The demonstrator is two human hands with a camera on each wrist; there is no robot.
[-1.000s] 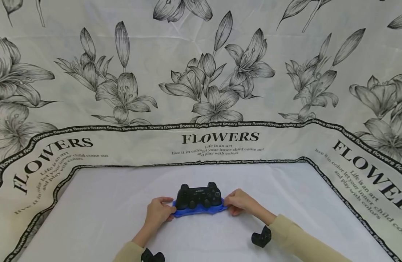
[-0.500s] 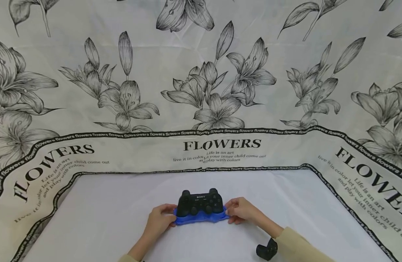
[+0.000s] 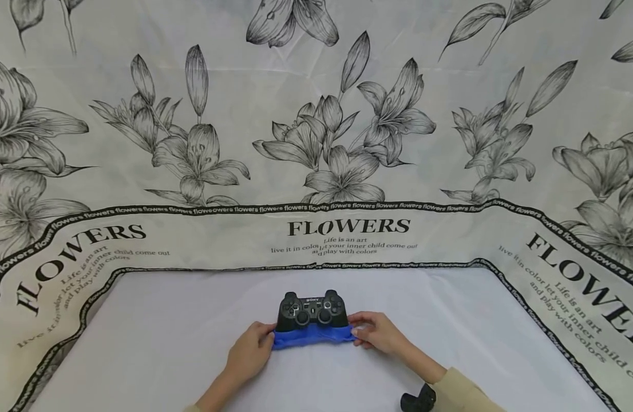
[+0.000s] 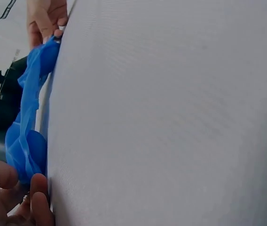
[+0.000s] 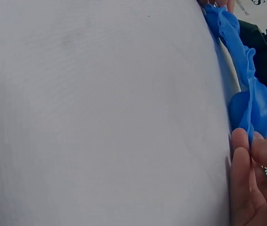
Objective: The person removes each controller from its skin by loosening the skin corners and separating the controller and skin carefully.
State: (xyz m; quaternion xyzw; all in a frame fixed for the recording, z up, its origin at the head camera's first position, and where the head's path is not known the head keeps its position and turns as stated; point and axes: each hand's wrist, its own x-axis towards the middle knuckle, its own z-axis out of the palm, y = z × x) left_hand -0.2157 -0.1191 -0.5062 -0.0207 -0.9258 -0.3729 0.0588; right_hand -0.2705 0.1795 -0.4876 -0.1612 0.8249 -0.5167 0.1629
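A black Sony game controller (image 3: pixel 313 309) stands tilted up at the middle of the white table, its sticks and buttons facing me. Its two grips are tucked inside a blue silicone cover (image 3: pixel 312 336), which bunches along the lower edge. My left hand (image 3: pixel 250 352) pinches the cover's left end between thumb and fingers. At the opposite end, my right hand (image 3: pixel 380 333) pinches the other corner. The right wrist view shows the stretched blue cover (image 5: pixel 260 106) bulging round one grip, thumb and forefinger on its edge. In the left wrist view the cover (image 4: pixel 30 103) hangs in folds.
White cloth covers the table (image 3: pixel 167 320). Behind it and along both sides rises a floral-printed curtain (image 3: pixel 347 237) with black-lettered borders. A black curved device (image 3: pixel 418 397) sits at the right wrist by the beige sleeve (image 3: pixel 461 392).
The controller has tipped back so its face shows more. The blue cover now sits higher over its grips, both hands still holding its ends. The whole view has shifted slightly.
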